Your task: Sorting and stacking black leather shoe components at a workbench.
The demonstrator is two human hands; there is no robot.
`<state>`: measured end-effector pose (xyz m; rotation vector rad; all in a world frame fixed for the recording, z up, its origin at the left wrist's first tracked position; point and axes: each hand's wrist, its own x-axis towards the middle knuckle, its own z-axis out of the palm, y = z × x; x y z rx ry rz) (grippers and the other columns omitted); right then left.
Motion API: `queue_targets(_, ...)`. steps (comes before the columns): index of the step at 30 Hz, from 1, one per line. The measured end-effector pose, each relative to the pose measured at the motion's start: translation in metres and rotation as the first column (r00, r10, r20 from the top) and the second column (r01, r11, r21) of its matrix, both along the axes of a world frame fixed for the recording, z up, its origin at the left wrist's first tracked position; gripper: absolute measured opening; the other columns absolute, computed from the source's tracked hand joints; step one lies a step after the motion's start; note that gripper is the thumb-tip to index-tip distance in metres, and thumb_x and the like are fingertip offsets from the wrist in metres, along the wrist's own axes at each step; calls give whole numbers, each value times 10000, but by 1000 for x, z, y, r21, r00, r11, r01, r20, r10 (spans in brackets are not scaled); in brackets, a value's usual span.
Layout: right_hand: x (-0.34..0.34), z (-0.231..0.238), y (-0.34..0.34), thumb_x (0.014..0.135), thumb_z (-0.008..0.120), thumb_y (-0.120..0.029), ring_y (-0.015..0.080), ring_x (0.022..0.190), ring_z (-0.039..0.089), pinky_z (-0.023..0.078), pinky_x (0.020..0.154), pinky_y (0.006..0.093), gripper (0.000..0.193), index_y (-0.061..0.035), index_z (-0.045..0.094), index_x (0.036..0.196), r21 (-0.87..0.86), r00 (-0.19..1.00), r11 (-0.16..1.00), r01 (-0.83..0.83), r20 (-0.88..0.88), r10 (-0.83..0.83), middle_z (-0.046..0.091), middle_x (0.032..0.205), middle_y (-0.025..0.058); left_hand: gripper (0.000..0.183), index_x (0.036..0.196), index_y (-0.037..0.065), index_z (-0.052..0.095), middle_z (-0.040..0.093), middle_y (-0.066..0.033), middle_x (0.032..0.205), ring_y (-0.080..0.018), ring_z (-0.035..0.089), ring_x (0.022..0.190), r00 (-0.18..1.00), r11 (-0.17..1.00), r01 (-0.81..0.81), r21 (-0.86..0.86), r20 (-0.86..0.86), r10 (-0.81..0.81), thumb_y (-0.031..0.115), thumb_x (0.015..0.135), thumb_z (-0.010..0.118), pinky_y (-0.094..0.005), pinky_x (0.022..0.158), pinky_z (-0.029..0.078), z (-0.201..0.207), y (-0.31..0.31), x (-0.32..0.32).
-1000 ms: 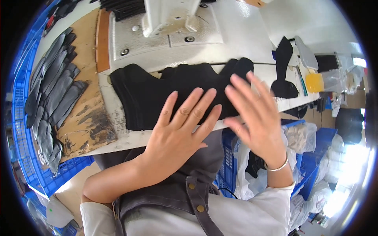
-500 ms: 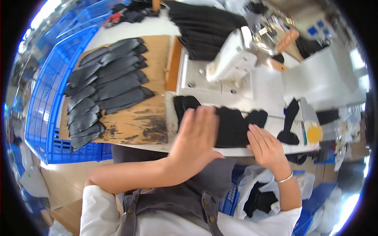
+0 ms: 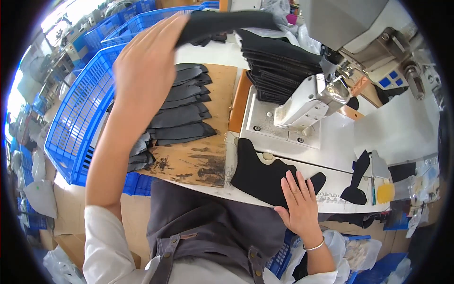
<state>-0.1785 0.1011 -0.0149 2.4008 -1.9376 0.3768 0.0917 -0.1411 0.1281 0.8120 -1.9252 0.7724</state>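
My left hand (image 3: 146,68) is raised over the far left of the table, its fingers closed on the end of a black fabric piece (image 3: 229,22). That piece stretches to the right and is blurred by motion. Palm down, my right hand (image 3: 299,201) rests with fingers spread on a second flat black fabric piece (image 3: 262,177) at the table's front edge. Overlapping dark grey cut pieces (image 3: 182,116) lie in rows on the brown board (image 3: 217,104), partly covered by my left arm. Beyond the sewing machine's white arm (image 3: 305,106) rises a stack of black pieces (image 3: 279,64).
A blue plastic crate (image 3: 71,142) stands left of the board. On the right of the table are a small black shaped piece (image 3: 357,184), a teal pen-like tool (image 3: 373,189) and a yellow block (image 3: 385,193). The sewing machine's grey head (image 3: 340,19) overhangs the far right.
My left hand has gone from the black fabric at the front edge up to the far left, now with a black piece in it. My right hand stays on the fabric; the view has shifted.
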Motion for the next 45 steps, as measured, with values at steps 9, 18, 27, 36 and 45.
queue_targets(9,0,-5,2,895,540,-473,370,1348,385,307,1070,525,636,-50,494,1367,-57,1000,998,-10,-24,8,447,1453,119,365,1247,150,605,685,-158,1011,-343,652,937,816,779,288,557,282,-504,361,966,506,-415,829,517,7,-70,-145)
queue_targets(18,-1,-4,1,911,512,-486,389,1329,407,321,1054,541,633,-32,505,1352,-55,999,998,-4,-32,2,465,1436,134,411,1310,165,563,658,-133,1133,-337,616,1042,739,666,462,586,161,-654,394,984,462,-401,917,483,1,-80,-131)
queue_targets(27,0,-6,1,907,523,-473,401,1316,419,330,1041,550,624,-35,503,1351,-70,1000,998,-3,-5,2,464,1437,135,360,1113,125,644,686,-130,870,-312,659,857,852,868,457,194,186,-490,396,881,593,-411,753,526,2,-115,-84)
queue_targets(36,0,-5,1,889,552,-441,403,1317,414,320,1054,544,610,-38,503,1345,-68,1000,998,-6,24,8,455,1444,134,275,932,43,688,675,-111,795,-203,644,728,893,167,-447,879,450,24,248,755,736,-352,658,508,-86,-191,104)
queue_targets(45,1,-5,3,889,553,-438,401,1323,407,305,1068,532,610,-41,497,1350,-56,1000,998,16,13,-15,453,1446,134,238,859,42,644,656,-114,886,-286,637,860,712,595,-457,661,673,-201,191,693,727,-411,772,489,-85,-171,87)
